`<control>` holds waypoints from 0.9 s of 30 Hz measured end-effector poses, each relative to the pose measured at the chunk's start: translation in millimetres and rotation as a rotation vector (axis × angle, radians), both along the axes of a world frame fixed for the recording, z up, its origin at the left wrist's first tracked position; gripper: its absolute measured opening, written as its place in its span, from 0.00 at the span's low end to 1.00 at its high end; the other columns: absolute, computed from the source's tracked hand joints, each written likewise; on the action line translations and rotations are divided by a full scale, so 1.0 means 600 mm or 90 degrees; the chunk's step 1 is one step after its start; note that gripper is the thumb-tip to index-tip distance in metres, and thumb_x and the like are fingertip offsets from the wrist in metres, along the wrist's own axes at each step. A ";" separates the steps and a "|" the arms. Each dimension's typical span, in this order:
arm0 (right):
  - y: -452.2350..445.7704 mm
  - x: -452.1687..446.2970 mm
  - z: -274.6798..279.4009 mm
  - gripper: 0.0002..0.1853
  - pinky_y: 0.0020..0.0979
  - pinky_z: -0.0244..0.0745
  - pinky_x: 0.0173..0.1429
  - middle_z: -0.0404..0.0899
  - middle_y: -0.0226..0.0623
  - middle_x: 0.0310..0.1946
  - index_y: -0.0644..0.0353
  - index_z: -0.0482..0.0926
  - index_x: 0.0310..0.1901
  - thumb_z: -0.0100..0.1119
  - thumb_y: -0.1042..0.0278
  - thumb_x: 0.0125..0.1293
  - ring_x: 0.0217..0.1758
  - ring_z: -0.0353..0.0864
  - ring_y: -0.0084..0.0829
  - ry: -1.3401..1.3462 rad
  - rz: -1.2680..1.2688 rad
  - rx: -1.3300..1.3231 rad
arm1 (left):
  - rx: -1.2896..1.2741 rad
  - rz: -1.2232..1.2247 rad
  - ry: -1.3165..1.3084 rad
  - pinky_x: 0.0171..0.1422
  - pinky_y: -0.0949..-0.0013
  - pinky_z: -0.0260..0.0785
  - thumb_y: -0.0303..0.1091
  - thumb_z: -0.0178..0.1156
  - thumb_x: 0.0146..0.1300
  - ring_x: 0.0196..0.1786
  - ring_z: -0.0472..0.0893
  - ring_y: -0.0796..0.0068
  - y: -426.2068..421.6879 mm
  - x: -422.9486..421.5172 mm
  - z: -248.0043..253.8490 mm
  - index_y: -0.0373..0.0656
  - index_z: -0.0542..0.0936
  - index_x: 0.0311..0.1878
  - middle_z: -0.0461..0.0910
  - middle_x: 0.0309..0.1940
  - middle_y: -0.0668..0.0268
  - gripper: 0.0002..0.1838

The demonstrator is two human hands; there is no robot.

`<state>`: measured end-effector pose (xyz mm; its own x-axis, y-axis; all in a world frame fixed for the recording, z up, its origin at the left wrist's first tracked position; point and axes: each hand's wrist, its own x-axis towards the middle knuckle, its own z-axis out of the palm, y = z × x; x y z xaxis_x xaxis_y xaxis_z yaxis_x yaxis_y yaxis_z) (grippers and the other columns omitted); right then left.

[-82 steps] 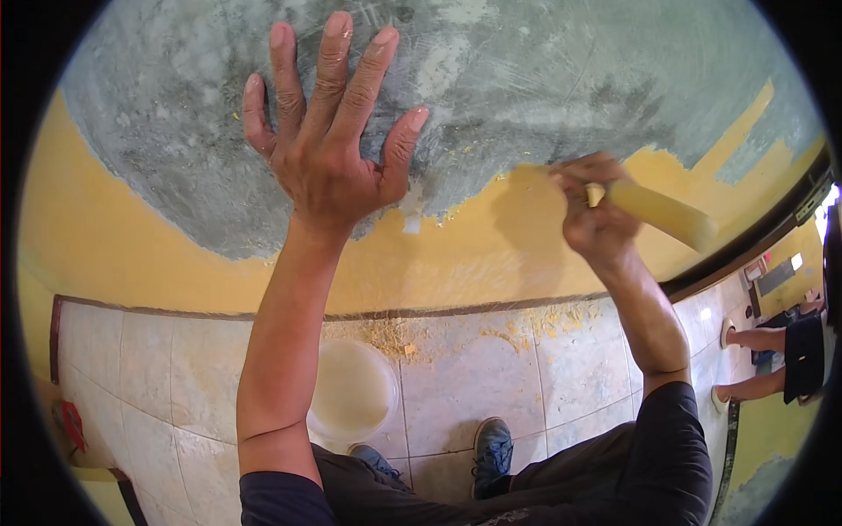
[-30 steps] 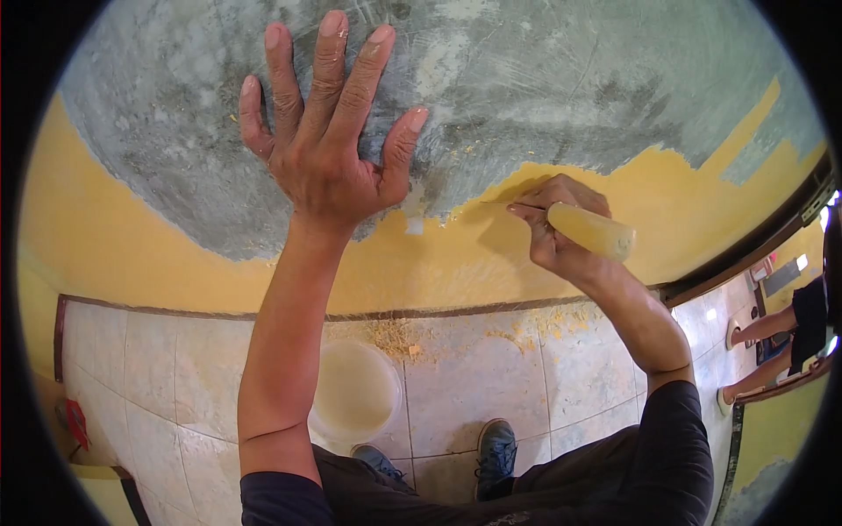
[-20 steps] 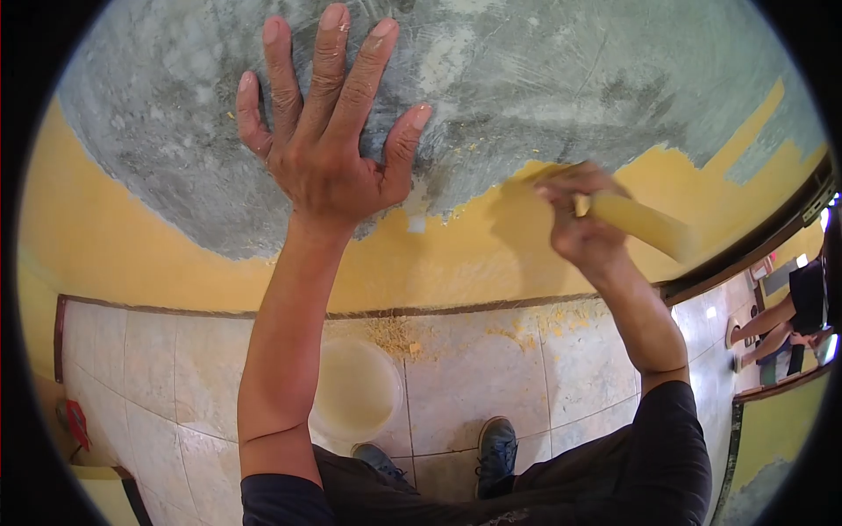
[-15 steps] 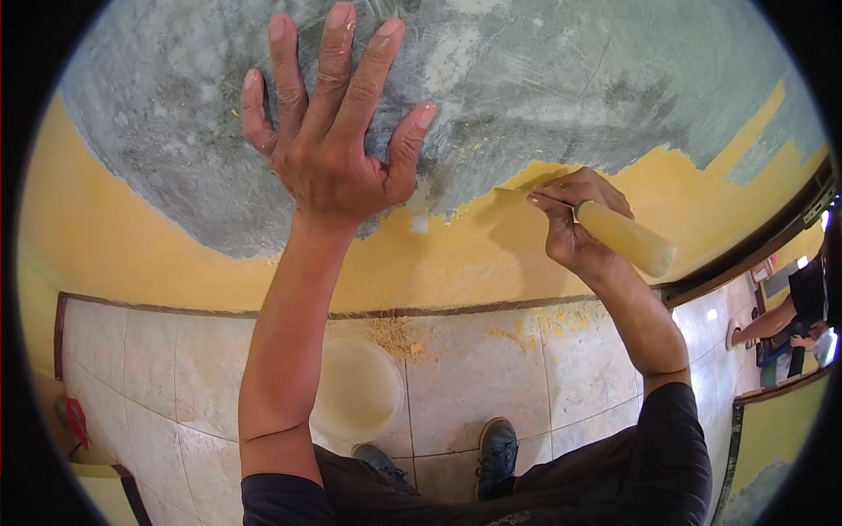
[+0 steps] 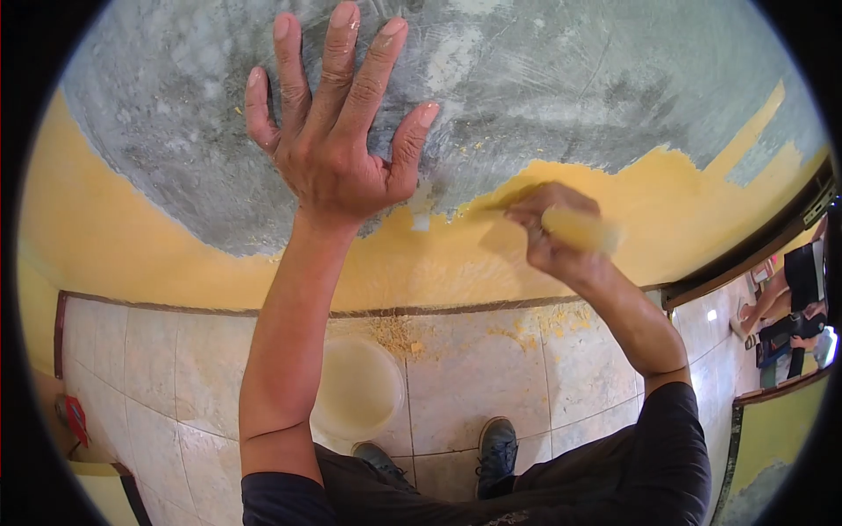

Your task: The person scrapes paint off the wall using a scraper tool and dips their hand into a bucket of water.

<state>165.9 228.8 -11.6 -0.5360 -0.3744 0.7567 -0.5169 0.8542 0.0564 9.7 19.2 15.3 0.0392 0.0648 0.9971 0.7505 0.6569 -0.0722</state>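
My left hand [image 5: 338, 145] lies flat with its fingers spread on the bare grey part of the wall [image 5: 544, 70]. To its right, my right hand [image 5: 557, 223] is wrapped round a scraper [image 5: 583, 230] with a thick yellowish handle, blurred by motion. The thin blade points left, at the yellow paint [image 5: 403, 272] just under the ragged edge where grey meets yellow. How far the blade touches the wall is too blurred to tell.
A round bucket of cloudy liquid [image 5: 358, 390] stands on the tiled floor [image 5: 474, 377] by my feet. Yellow paint flakes [image 5: 395, 337] lie along the wall's base. Beyond a dark frame at the right, another person [image 5: 800, 276] is partly visible. Something red [image 5: 75, 421] is at the far left.
My right hand has swung back and forth with the scraper and is now further left and slightly lower than half a second ago. My left hand has barely shifted. People at the right edge have moved.
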 end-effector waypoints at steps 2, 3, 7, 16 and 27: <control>0.005 -0.001 0.011 0.10 0.31 0.79 0.33 0.83 0.34 0.28 0.59 0.78 0.31 0.65 0.88 0.57 0.30 0.84 0.29 0.074 0.081 0.001 | -0.004 -0.006 0.007 0.79 0.56 0.33 0.57 0.59 0.64 0.76 0.64 0.52 0.000 -0.004 0.003 0.52 0.80 0.65 0.75 0.68 0.63 0.30; 0.009 -0.003 0.008 0.10 0.31 0.79 0.32 0.83 0.34 0.28 0.60 0.78 0.31 0.64 0.88 0.57 0.30 0.85 0.30 0.114 0.016 -0.091 | 0.001 -0.017 0.012 0.79 0.56 0.33 0.57 0.59 0.64 0.76 0.64 0.53 0.001 -0.006 0.004 0.52 0.80 0.65 0.75 0.68 0.64 0.30; 0.006 -0.004 0.009 0.09 0.28 0.77 0.29 0.83 0.36 0.25 0.62 0.77 0.32 0.64 0.88 0.56 0.25 0.83 0.32 0.124 -0.019 -0.023 | 0.002 -0.017 0.006 0.79 0.56 0.32 0.57 0.59 0.64 0.76 0.64 0.54 0.001 -0.002 0.000 0.52 0.80 0.65 0.75 0.68 0.64 0.29; -0.005 -0.002 0.011 0.10 0.29 0.77 0.30 0.82 0.36 0.25 0.61 0.77 0.29 0.67 0.87 0.52 0.26 0.83 0.33 0.136 -0.030 -0.032 | -0.003 0.010 -0.004 0.79 0.57 0.33 0.57 0.59 0.64 0.77 0.64 0.54 0.001 -0.001 0.000 0.53 0.80 0.65 0.75 0.68 0.65 0.29; 0.000 0.001 0.014 0.10 0.30 0.77 0.29 0.83 0.38 0.26 0.61 0.78 0.32 0.65 0.89 0.55 0.26 0.83 0.34 0.147 -0.018 -0.041 | -0.026 -0.015 -0.076 0.79 0.45 0.37 0.53 0.57 0.67 0.77 0.60 0.42 -0.006 0.014 0.008 0.46 0.81 0.63 0.73 0.69 0.55 0.28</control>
<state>166.7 228.6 -3.3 -0.3548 -0.3090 0.8824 -0.4730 0.8735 0.1157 18.1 15.5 19.9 -0.0769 0.1065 0.9913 0.7710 0.6367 -0.0086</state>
